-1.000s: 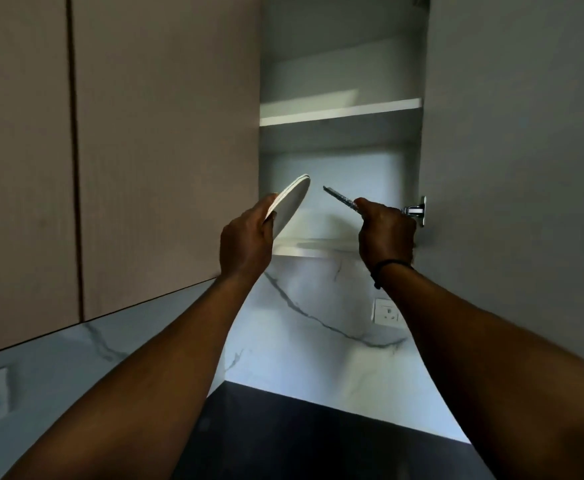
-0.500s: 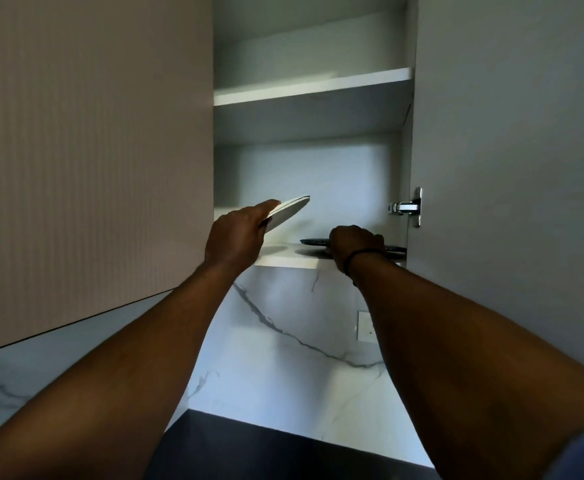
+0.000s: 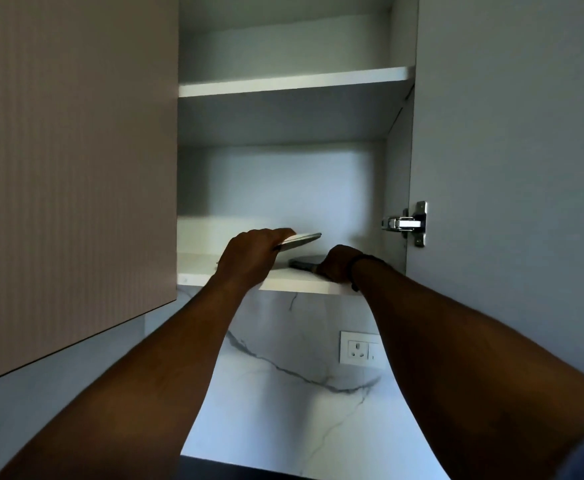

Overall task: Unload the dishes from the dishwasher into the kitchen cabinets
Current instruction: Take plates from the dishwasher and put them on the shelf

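**Two plates going onto the bottom shelf**

Left hand is up at the cabinet mouth, thumb on top and fingers curled under the near rim of a white plate, holding it just above the lower shelf. That plate lies nearly flat, its free edge pointing into the cabinet toward about two o'clock, tilted slightly upward. Over at three o'clock from it, the right hand rests on the shelf's front edge, fingers closed on the near rim of a dark plate that looks to be lying flat on the board, its far edge running away toward nine o'clock, partly under the white one. Exactly how the right fingers wrap it, I cannot tell.

Both plates look stiff, smooth and breakable, probably light enough for one hand each; the rim is the place to hold, so set them down gently. Open door and hinge stand at three o'clock.
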